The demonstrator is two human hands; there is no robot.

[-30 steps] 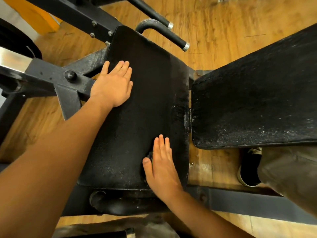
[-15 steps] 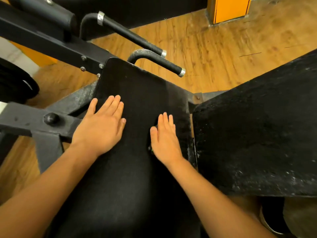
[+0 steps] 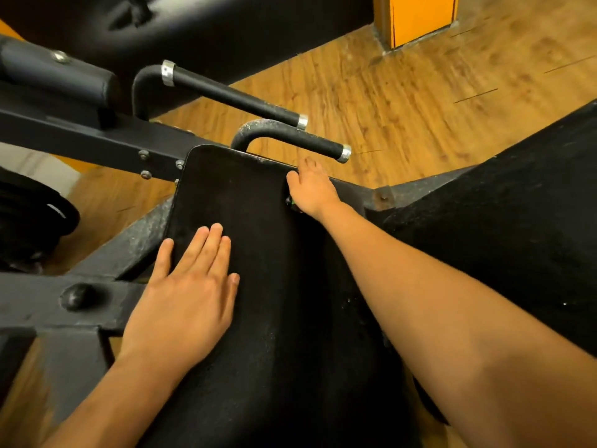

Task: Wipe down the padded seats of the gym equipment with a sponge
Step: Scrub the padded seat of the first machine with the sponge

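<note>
The left hand (image 3: 190,286) lay flat and open on the padded seat (image 3: 245,221), and the right hand (image 3: 311,189), its grip unclear to me, covered the sponge (image 3: 289,201) at the far corner, where one more push could send it off the edge.

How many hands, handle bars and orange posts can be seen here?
Hands: 2 (left hand, right hand)
Handle bars: 2 (upper bar, lower bar)
Orange post: 1
Total: 5
</note>
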